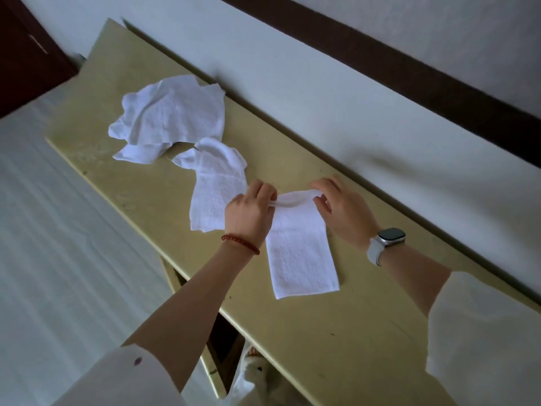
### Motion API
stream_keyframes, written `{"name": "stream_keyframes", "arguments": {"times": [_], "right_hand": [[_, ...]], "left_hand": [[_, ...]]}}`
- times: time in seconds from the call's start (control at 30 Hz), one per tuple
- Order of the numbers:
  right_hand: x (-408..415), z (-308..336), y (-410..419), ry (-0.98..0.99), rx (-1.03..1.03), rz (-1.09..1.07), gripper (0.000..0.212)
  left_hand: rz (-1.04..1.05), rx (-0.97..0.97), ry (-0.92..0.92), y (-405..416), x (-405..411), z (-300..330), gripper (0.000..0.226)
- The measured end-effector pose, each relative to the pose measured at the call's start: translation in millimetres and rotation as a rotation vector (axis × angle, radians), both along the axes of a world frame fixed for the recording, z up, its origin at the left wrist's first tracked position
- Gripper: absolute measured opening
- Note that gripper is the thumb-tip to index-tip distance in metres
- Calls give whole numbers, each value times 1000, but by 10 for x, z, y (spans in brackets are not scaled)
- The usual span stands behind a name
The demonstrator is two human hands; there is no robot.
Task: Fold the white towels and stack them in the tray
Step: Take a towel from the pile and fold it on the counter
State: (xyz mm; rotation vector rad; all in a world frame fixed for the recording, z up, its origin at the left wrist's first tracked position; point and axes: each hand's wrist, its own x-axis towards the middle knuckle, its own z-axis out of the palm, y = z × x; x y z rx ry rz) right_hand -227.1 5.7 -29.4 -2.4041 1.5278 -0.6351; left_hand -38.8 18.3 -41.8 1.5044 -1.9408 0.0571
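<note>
Both my hands pinch one white towel's far edge on the yellow table.

Crumpled towels lie far left; beside them my left hand and right hand clamp fingers onto the folded towel.

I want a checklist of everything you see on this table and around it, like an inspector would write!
Surface: yellowish table, scuffed, set against a pale wall.
Job's things: folded towel lying flat, far edge lifted; second towel beside it, partly folded; crumpled towel pile farther off. No tray in view.
Clutter: nothing seen.
Grippers: left hand and right hand each pinch the folded towel's far edge.
Cables: nothing seen.
Surroundings: white bed at left, dark door, dark wall strip.
</note>
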Motion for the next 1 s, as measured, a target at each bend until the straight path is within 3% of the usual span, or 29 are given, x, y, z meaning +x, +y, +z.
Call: {"name": "stream_keyframes", "arguments": {"times": [0.17,0.47,0.9,1.0], "right_hand": [[-136,-62,371,-21,-67,13,31],[-313,-540,967,-25,9,-8,23],[-426,-693,1231,49,31,78,15],[-428,-704,1254,102,30,87,17]], "left_hand": [[-96,80,111,366,26,-164,11],[-271,293,241,1001,4,-610,9],[-277,208,16,1266,-8,-724,1],[-280,176,-4,1290,9,-764,15]]}}
